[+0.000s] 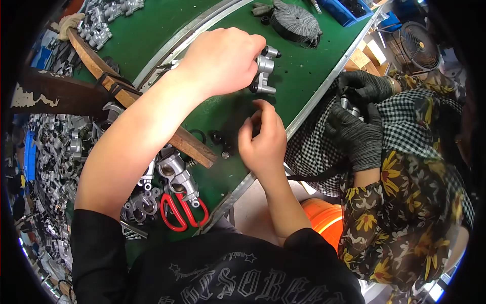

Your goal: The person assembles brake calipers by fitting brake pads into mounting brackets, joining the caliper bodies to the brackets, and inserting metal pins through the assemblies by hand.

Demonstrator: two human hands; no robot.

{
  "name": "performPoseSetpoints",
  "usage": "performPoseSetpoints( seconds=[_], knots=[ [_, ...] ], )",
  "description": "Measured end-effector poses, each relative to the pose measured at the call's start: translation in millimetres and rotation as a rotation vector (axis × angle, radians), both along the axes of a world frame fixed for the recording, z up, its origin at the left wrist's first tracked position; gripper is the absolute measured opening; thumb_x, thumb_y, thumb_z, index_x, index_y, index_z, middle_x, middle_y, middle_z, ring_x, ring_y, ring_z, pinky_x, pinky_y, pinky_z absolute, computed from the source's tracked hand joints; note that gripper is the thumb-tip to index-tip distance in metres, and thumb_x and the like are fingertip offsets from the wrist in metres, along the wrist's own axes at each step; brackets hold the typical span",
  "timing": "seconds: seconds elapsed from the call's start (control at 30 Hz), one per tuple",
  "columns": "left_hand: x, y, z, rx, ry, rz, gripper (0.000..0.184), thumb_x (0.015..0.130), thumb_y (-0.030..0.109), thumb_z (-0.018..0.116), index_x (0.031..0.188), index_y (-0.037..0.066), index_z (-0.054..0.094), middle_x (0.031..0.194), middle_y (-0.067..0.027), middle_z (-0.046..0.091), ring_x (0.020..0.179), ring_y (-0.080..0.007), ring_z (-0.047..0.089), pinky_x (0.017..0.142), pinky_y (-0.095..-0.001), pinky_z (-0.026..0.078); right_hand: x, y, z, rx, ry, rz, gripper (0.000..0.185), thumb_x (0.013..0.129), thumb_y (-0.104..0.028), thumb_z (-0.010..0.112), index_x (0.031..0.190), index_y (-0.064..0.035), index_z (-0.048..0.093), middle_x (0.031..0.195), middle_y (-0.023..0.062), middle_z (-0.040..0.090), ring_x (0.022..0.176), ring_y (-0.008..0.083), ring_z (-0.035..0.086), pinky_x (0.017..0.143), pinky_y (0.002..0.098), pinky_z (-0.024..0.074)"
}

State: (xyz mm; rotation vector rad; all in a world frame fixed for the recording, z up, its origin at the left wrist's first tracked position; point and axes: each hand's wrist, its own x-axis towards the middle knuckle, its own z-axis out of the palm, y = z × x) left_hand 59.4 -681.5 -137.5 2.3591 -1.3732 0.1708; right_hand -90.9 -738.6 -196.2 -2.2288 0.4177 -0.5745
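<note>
Left hand (pixel 225 60) is closed on the 9 o'clock side of a silver cast-metal fitting (pixel 265 76), located at 12 o'clock from the right hand (pixel 266 136). Right hand is loosely curled; whether it holds anything cannot be told. Small black ring-shaped parts (pixel 217 136) lie on the green counter (pixel 308 66) at 9 o'clock from it. Risks: a one-sided grip could let the fitting twist loose; a wrist knock could scatter the ring-shaped parts.

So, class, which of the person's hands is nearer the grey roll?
Left. The left hand, holding a metal part, is beside the grey roll; the right hand is lower in view, farther off.
</note>
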Motion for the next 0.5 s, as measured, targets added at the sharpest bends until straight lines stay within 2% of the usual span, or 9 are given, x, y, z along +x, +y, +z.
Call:
performPoseSetpoints(
  seconds=[0.5],
  knots=[
    [-2.0, 0.9, -0.2, -0.011, -0.013, -0.011, 0.004, 0.064, 0.005, 0.049, 0.067, 0.005, 0.049, 0.062, -0.0103, 0.055, 0.063, -0.03, 0.055, 0.052, -0.04, 0.043, -0.4, 0.7, -4.0, -0.011, 0.007, 0.004, 0.03, 0.069, 0.0, 0.052, 0.098, 0.0028, 0.049, 0.069, 0.0129, 0.052, 0.068, 0.0287, 0.052, 0.061, 0.038, 0.0415]
  ],
)
